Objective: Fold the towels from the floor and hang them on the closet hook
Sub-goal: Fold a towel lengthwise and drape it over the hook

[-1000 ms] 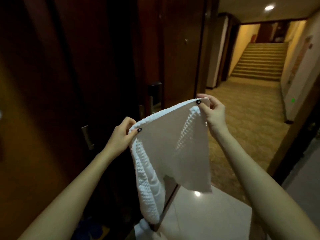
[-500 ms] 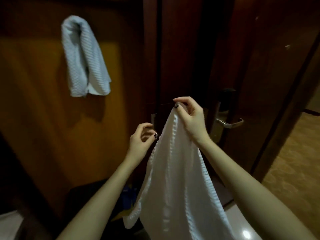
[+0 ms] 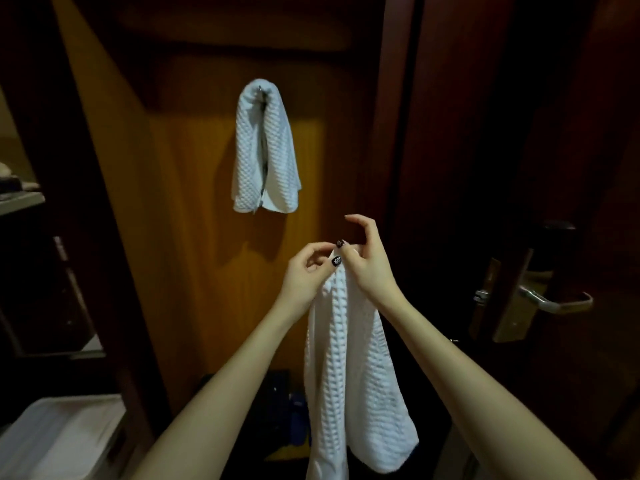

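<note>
A white waffle towel point(image 3: 349, 358) hangs in a long fold from both hands, its top edge gathered between them in front of the wooden closet panel point(image 3: 194, 271). The left hand point(image 3: 306, 273) pinches that edge with thumb and fingers, and the right hand point(image 3: 369, 263) pinches it just beside, forefinger lifted free. Above and to the left, a second towel point(image 3: 265, 150) is draped over the closet hook point(image 3: 260, 88). A metal door handle point(image 3: 554, 301) sits well to the right

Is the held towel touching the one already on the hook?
Apart. The head view shows bare wood panel between the hanging towel and the held towel below it.
</note>
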{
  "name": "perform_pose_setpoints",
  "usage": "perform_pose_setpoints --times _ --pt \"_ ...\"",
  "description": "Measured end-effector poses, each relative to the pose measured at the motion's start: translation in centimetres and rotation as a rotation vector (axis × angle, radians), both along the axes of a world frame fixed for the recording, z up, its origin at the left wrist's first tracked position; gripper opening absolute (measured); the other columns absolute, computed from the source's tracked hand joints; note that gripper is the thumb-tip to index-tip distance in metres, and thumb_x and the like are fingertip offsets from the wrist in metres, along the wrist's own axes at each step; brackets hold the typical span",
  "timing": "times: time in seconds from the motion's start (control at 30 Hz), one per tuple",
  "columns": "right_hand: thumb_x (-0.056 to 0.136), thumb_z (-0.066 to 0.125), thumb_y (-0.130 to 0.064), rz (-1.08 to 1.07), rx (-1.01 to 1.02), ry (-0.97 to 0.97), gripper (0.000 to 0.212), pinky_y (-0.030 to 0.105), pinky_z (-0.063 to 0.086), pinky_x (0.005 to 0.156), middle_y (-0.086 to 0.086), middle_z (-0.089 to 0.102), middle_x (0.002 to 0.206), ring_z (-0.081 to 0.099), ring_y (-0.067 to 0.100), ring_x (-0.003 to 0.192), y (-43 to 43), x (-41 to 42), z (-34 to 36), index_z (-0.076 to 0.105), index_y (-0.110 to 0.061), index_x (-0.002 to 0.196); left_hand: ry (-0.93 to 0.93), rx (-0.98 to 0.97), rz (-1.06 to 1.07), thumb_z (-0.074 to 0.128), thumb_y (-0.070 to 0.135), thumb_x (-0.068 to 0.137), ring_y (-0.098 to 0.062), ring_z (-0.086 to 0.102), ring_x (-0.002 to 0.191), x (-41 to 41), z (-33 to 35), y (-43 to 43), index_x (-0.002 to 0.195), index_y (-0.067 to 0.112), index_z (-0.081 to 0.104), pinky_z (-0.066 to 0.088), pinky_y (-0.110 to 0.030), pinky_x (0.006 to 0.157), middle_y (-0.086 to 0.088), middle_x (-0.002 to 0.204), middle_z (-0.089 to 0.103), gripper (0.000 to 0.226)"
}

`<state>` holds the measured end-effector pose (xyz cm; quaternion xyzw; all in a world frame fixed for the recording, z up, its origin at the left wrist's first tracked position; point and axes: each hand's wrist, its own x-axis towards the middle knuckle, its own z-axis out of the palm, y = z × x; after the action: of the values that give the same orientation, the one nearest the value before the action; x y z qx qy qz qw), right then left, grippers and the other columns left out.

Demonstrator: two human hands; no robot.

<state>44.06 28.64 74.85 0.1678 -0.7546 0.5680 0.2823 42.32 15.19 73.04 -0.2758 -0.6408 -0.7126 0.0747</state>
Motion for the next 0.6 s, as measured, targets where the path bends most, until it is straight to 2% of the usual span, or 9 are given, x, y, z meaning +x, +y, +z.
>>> perform_pose_setpoints --times 0.07,0.13,0.2,0.27,0.37,0.5,0.6 --pt "0.092 0.058 -0.011 -0.025 -0.059 -0.017 0.034 0.035 0.044 0.061 0.002 0.058 0.062 0.056 0.020 0.062 -0.6 -1.2 0.6 0.048 -0.035 0.114 0.010 -0.005 0.000 0.064 0.007 0.089 -0.008 0.059 0.079 -1.3 0.9 0.1 0.106 0.016 0.061 0.051 -0.016 0.073 -0.009 0.084 0.059 0.019" --pt "0.094 0.059 -0.011 -0.033 -0.101 -0.024 0.029 0.033 0.048 0.063 0.010 0.062 0.068 0.062 0.022 0.066 -1.0 -2.4 1.2 0.047 -0.032 0.110 0.015 -0.011 -0.008 0.063 0.006 0.090 -0.002 0.060 0.075 -2.6 1.8 -0.1 0.106 0.016 0.061 0.050 -0.014 0.071 -0.006 0.081 0.058 0.020" --pt "0.095 0.058 -0.011 -0.043 -0.113 -0.019 0.024 0.020 0.045 0.058 -0.003 0.063 0.064 0.061 0.009 0.060 -1.1 -3.6 1.7 0.047 -0.025 0.111 0.019 -0.014 -0.003 0.063 0.005 0.090 0.003 0.058 0.067 -3.9 2.6 -0.4 0.103 0.015 0.063 0.048 -0.012 0.065 -0.002 0.077 0.057 0.017" --pt "0.096 0.057 -0.013 -0.067 -0.126 -0.019 0.023 0.014 0.040 0.050 -0.013 0.058 0.055 0.052 0.000 0.049 -1.2 -4.8 1.9 0.047 -0.022 0.114 0.039 -0.032 0.006 0.064 0.003 0.089 0.004 0.054 0.060 -5.3 3.5 -0.8 0.098 0.013 0.065 0.044 -0.012 0.059 0.002 0.071 0.055 0.013" --pt "0.097 0.056 -0.014 -0.073 -0.153 -0.039 0.028 0.017 0.046 0.057 -0.004 0.066 0.070 0.062 0.006 0.060 -1.3 -6.1 2.1 0.046 -0.019 0.123 0.060 -0.125 -0.059 0.063 0.006 0.090 0.004 0.054 0.062 -7.1 4.4 -1.4 0.101 0.018 0.066 0.045 -0.011 0.061 0.000 0.075 0.056 0.017" --pt "0.100 0.049 -0.015 -0.116 -0.173 -0.044 0.033 0.023 0.036 0.048 0.004 0.047 0.064 0.040 0.010 0.050 -1.9 -7.8 2.1 0.045 -0.018 0.133 0.139 -0.193 0.013 0.062 0.007 0.091 -0.001 0.060 0.075 -9.4 5.3 -2.1 0.097 0.014 0.069 0.046 -0.010 0.068 -0.002 0.086 0.066 0.012" --pt "0.098 0.052 -0.006 -0.058 -0.176 0.047 0.041 0.015 0.042 0.060 -0.004 0.048 0.064 0.042 0.004 0.055 -2.3 -8.5 2.0 0.043 -0.023 0.134 0.209 -0.168 0.102 0.061 0.008 0.092 -0.007 0.059 0.082 -10.8 5.8 -2.9 0.098 0.011 0.068 0.047 -0.011 0.072 -0.003 0.089 0.066 0.010"
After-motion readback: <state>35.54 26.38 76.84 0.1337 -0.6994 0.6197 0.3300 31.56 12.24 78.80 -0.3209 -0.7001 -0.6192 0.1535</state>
